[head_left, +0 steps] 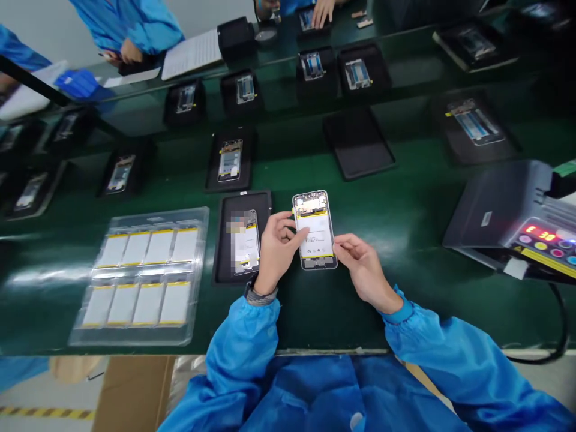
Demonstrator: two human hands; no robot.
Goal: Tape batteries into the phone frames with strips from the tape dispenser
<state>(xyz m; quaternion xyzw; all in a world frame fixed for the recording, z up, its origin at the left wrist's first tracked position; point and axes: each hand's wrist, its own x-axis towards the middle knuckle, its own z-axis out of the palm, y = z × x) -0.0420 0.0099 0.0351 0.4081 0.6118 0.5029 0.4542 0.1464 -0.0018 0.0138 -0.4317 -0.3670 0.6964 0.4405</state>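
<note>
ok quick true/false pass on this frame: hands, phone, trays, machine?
1. Both hands hold the phone. True: the left hand and the right hand grip its sides.
2. The batteries lie to the right of the phone. False: the battery tray is to its left, beyond the black tray.
3. The black tray is empty. False: it holds a second phone.
4. The machine on the right shows lit red digits. True.
</note>
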